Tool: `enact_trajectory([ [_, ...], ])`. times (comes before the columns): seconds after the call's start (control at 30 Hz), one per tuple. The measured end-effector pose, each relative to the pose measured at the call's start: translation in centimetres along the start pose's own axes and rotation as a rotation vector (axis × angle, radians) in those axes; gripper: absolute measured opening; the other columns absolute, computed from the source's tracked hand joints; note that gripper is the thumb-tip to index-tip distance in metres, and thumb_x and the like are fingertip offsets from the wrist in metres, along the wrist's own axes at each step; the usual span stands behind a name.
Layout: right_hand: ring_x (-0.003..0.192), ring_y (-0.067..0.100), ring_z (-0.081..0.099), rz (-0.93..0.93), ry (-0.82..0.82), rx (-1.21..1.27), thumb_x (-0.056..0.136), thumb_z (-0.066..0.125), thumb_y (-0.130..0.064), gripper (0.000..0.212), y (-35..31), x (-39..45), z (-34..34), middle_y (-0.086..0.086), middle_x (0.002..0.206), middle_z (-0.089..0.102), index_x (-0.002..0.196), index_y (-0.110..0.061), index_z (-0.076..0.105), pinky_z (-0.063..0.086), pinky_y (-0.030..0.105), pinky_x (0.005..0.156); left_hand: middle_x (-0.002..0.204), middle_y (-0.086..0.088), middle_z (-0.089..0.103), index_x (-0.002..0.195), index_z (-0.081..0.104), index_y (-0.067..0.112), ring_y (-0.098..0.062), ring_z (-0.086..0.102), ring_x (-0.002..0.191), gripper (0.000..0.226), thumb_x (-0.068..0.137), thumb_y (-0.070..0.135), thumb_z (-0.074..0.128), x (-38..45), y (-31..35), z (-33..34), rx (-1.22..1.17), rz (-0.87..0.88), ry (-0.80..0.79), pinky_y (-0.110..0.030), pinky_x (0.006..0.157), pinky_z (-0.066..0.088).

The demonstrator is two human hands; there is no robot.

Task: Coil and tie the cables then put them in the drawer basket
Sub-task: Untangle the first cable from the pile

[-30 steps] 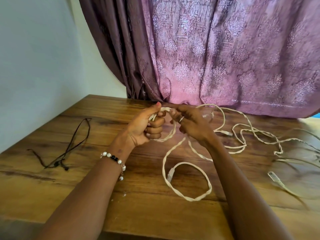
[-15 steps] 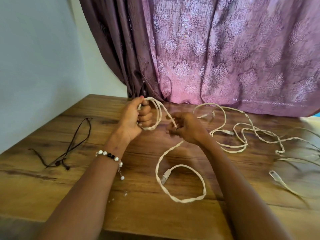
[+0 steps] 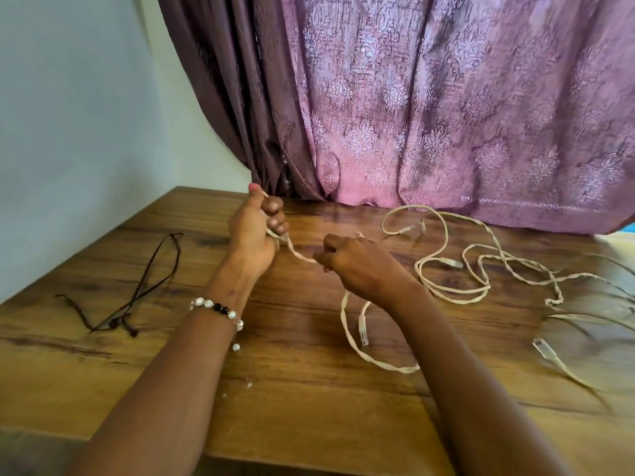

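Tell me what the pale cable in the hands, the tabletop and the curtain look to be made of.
Pale cable: cream twisted strands, probably plastic-sheathed wire, matte, with clear plastic plug ends.
Tabletop: wood or wood-look laminate; brown grain streaks, faint sheen.
Curtain: woven fabric, mauve, raised damask motifs, hanging in soft folds.

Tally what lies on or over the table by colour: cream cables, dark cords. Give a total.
Cream cables: at least 2, one held between the left hand and right hand, more tangled at right; exact count unclear.
Dark cords: 1.
Total: at least 3.
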State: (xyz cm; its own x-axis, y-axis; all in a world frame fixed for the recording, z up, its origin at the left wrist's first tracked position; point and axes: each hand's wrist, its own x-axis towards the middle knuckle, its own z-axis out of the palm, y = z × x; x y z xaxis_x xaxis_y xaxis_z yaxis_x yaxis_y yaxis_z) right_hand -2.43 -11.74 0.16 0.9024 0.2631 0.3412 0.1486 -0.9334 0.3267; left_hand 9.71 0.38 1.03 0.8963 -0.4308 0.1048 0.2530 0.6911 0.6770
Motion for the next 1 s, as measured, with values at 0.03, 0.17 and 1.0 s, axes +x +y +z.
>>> enact_trajectory([
  [0.03, 0.084, 0.036, 0.063, -0.049, 0.069, 0.026, 0.086, 0.057, -0.002, 0.026, -0.2, 0.1, 0.0, 0.014, 0.102, 0.06, 0.11, -0.008, 0.066, 0.049, 0.042, 0.067, 0.049, 0.006, 0.044, 0.073, 0.04, 0.016, -0.006, 0.032, 0.036, 0.037, 0.103, 0.036, 0.033, -0.3, -0.6, 0.3, 0.123, 0.002, -0.001, -0.017, 0.038, 0.028],
  [0.17, 0.075, 0.029, 0.064, -0.096, 0.254, 0.287, 0.067, 0.078, -0.003, 0.021, -0.2, 0.6, -0.1, 0.011, 0.088, 0.067, 0.087, -0.006, 0.073, 0.052, 0.033, 0.06, 0.056, 0.0, 0.055, 0.079, 0.048, 0.005, -0.009, 0.051, 0.045, 0.034, 0.103, 0.027, 0.036, -1.1, -2.3, 0.8, 0.575, 0.092, -0.087, -0.02, 0.04, 0.041],
  [1.0, 0.119, 0.032, 0.05, 0.473, -0.285, -0.172, 0.088, 0.046, 0.006, 0.058, 3.4, -2.3, -0.6, 0.008, 0.124, 0.06, 0.136, -0.025, 0.037, 0.025, 0.056, 0.105, 0.033, 0.008, 0.028, 0.066, 0.053, 0.016, -0.006, 0.007, 0.03, 0.033, 0.091, 0.033, 0.041, -1.0, -0.1, -0.9, 0.029, -0.346, -0.469, -0.014, 0.028, 0.011],
])
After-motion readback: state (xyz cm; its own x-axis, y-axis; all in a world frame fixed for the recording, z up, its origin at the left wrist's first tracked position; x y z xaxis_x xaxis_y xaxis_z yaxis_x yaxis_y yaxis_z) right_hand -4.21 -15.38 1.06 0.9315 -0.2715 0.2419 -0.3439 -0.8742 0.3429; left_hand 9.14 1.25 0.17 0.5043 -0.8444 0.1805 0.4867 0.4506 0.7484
